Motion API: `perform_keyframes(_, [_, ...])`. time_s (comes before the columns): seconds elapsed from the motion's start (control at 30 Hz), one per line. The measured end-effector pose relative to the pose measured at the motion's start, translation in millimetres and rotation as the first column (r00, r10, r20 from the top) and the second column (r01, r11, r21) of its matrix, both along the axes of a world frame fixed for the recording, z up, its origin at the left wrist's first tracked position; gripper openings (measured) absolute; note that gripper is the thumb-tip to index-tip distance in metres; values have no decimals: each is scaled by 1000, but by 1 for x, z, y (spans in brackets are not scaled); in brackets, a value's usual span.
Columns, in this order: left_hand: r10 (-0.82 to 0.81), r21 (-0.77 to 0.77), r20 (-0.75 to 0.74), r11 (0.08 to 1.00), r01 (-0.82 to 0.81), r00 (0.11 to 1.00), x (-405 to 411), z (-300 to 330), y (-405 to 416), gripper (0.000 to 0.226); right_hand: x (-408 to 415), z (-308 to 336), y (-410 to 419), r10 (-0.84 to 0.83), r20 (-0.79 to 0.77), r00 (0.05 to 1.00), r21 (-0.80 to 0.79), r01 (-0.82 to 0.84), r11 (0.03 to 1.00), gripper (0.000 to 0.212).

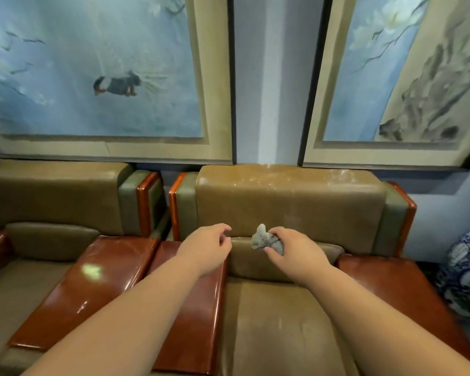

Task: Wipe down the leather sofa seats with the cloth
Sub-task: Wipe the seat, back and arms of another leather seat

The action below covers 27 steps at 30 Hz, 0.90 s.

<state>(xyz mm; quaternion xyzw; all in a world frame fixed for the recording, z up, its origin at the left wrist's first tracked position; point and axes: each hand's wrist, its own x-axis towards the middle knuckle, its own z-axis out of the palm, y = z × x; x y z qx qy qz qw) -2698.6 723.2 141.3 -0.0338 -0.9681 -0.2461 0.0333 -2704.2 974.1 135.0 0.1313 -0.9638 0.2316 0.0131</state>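
An olive-brown leather sofa chair fills the middle of the head view, with its seat cushion [277, 329] below my arms and its scuffed backrest [288, 202] behind them. A small lumbar cushion [255, 264] lies at the base of the backrest. My right hand [293, 248] grips a bunched grey cloth [261, 238] just above that cushion. My left hand [209, 245] hovers beside it over the left armrest [190, 321], fingers loosely curled and holding nothing.
A second matching chair [38, 272] stands to the left, its glossy wooden armrest [92, 289] touching mine. The right wooden armrest [396, 289] borders a blue-and-white ceramic jar [464, 278]. Two large framed paintings [106, 77] hang on the wall behind.
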Motion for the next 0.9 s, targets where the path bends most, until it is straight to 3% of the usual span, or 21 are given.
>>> perform_keyframes(0.3, [-45, -14, -83, 999, 44, 996, -53, 53, 47, 38, -44, 53, 49, -2, -76, 997, 16, 3, 1000, 48])
perform_keyframes(0.63, [54, -7, -136, 998, -56, 989, -121, 79, 82, 36, -127, 80, 109, 4, -126, 992, 83, 6, 997, 49])
perform_keyframes(0.9, [93, -48, -45, 994, -95, 995, -150, 62, 63, 34, -162, 67, 103, 53, -86, 995, 69, -47, 996, 44])
